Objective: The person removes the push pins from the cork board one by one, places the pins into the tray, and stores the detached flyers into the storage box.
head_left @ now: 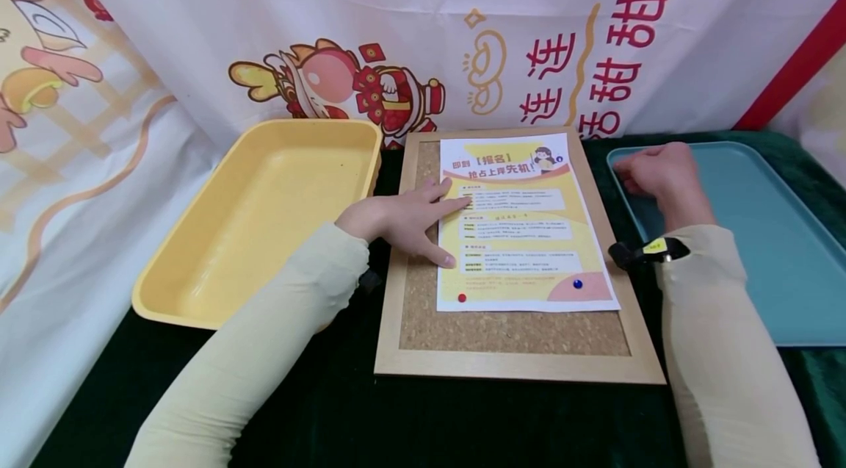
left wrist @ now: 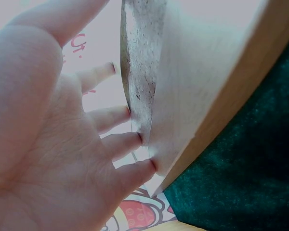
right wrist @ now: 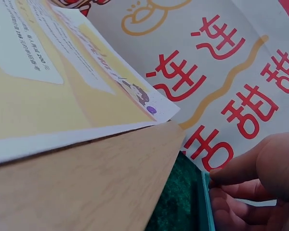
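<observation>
A yellow and white printed sheet point(head_left: 509, 233) lies on a wood-framed cork board point(head_left: 515, 336). My left hand point(head_left: 416, 222) rests on its left side with the fingers spread; the left wrist view shows the palm point(left wrist: 72, 139) and straight fingers over the cork. A red pushpin point(head_left: 462, 298) sits at the sheet's lower left, a blue pushpin point(head_left: 578, 283) at its lower right and another blue pushpin point(head_left: 559, 159) at its top right. My right hand point(head_left: 664, 178) is at the blue tray's point(head_left: 780, 247) left rim, fingers curled, thumb and forefinger close together. Whether they pinch something is hidden.
To the board's left stands a deep yellow tray point(head_left: 264, 211). Dark green cloth point(head_left: 463, 424) covers the table. Behind everything hangs a white printed curtain point(head_left: 410, 5) with red characters. A black wrist device point(head_left: 648, 253) is on the right sleeve.
</observation>
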`<state>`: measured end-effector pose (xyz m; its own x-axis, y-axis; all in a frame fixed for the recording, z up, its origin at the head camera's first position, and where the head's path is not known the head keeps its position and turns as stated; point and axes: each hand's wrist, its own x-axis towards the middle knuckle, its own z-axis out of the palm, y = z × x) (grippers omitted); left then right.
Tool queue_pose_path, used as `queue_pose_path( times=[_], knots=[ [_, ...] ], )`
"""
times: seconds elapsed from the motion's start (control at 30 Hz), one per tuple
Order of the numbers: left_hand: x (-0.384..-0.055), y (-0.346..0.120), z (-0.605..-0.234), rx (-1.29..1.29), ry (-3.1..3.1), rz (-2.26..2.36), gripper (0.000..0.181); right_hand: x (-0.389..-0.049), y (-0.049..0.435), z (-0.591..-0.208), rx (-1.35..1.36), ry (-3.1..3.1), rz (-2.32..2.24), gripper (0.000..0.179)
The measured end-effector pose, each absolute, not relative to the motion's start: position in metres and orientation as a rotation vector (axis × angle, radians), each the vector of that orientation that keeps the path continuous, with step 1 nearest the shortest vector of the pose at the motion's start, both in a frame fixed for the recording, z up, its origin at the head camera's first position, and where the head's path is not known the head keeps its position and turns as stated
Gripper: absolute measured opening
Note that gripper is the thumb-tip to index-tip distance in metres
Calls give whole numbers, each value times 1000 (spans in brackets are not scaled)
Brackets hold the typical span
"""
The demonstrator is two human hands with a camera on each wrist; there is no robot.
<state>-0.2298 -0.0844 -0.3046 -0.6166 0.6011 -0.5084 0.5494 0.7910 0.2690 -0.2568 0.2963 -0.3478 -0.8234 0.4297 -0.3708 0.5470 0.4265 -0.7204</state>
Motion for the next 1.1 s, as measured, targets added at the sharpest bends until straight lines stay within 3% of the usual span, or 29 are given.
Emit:
queue_pose_path(
  times=[0.33,1.1],
  knots=[
    [-230,-85,-306,854,2386,115,105,-257,285,-344,748,2558,-1463,59],
    [-230,-84,-304,842,2389,107,105,-259,248,-333,598,2662,-1437,46]
  ],
)
